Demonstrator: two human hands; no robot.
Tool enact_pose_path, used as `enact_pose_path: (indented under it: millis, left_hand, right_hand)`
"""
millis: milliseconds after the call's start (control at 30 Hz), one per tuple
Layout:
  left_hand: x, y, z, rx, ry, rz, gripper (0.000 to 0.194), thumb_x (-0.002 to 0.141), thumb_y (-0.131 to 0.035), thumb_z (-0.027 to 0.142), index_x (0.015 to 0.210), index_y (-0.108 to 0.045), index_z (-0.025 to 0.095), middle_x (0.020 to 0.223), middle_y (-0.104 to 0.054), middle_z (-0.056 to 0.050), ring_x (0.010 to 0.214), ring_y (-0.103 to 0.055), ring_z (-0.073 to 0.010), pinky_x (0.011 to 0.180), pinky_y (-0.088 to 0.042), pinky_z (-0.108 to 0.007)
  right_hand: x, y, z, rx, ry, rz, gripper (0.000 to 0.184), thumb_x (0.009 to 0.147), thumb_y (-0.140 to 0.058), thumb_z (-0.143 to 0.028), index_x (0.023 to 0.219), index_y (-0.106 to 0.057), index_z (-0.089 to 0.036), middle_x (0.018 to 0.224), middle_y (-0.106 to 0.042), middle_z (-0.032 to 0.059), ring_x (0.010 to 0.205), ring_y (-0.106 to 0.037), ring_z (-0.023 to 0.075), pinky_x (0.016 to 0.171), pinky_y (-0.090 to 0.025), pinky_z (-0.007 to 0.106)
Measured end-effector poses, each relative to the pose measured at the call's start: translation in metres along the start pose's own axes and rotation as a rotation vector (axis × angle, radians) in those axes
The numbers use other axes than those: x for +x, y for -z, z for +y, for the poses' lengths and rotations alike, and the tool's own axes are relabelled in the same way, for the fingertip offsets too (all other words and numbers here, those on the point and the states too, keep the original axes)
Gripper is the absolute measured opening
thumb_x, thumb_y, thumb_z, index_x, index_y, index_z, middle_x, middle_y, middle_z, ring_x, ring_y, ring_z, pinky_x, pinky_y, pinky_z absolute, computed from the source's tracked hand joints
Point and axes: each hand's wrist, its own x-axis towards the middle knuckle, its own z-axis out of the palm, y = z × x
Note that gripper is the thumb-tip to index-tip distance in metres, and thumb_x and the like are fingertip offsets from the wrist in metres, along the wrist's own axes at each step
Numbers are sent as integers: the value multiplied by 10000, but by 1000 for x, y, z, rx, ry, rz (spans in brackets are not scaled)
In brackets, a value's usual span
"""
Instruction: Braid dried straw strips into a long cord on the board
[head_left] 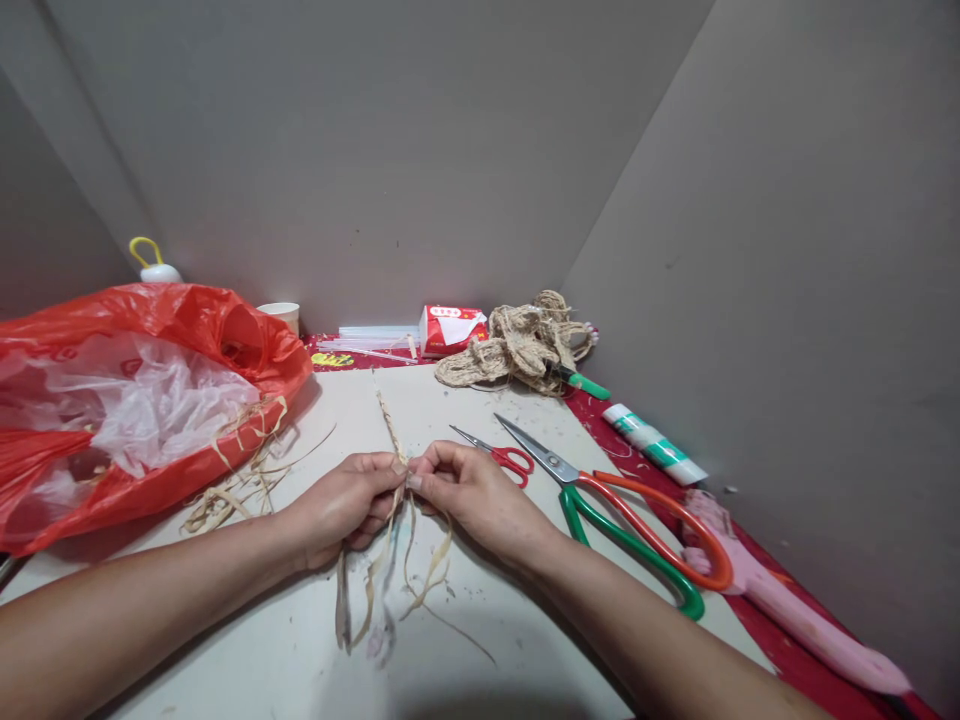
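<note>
Both hands meet over the middle of the pale board [262, 640], pinching a thin braid of straw-coloured fibre [388, 418]. Its plaited part runs away from me to a narrow, clear-looking end near the board's far edge. My left hand [349, 505] is closed on the braid from the left, thumb and forefinger together. From the right, my right hand [465, 490] pinches it at the same spot. Loose fibre strands [369, 600] hang below the fingers toward me. Exactly which strands each fingertip grips is hidden.
Small red scissors [512, 462] and large shears [570, 470] with orange and green handles lie to the right. A red plastic bag [270, 350] with fibre scraps sits left. Behind are a tissue pack [442, 330], a cup [283, 315] and coiled braid [517, 345]. Grey walls enclose the table.
</note>
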Motion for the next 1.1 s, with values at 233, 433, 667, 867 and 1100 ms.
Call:
enact_pose_path:
  millis: [233, 433, 667, 867, 1100]
  left_hand:
    - [2, -1, 3, 1, 18, -39, 216, 875, -447, 282, 683, -443, 183, 431, -270, 98, 353, -112, -37, 329, -81, -167]
    - [2, 7, 4, 63, 7, -102, 233, 873, -458, 313, 694, -494, 167, 446, -261, 91, 367, -117, -40, 336, -76, -185]
    - [5, 15, 5, 189, -59, -159, 228, 856, -493, 331, 693, -431, 184, 462, -272, 96, 366, -142, -42, 346, -91, -196]
    - [4, 15, 9, 299, -93, -217, 244, 836, -514, 376, 727, -494, 159, 496, -294, 93, 401, -178, -45, 405, -118, -208]
    - [6, 24, 8, 486, -208, -199, 222, 842, -466, 312, 759, -579, 139, 562, -374, 57, 511, -271, -76, 494, -237, -194]
  right_hand:
    - [0, 3, -2, 223, -186, -130, 215, 744, -629, -248, 902, -498, -184, 650, -578, -19, 559, -586, 129, 404, -459, 204]
    - [1, 4, -6, 36, -142, -244, 145, 836, -516, -257, 737, -527, -152, 627, -563, -2, 521, -541, 89, 395, -446, 166]
    - [0, 0, 0, 22, -173, -193, 211, 851, -491, -338, 719, -487, -174, 588, -519, -41, 395, -382, 52, 352, -264, 171]
    - [0, 0, 0, -122, -147, -180, 184, 813, -535, -287, 680, -542, -160, 506, -347, -82, 439, -256, 60, 394, -179, 193]
    - [7, 0, -5, 189, -449, -282, 223, 782, -492, -288, 593, -419, -195, 430, -293, -102, 360, -138, 44, 343, -63, 194]
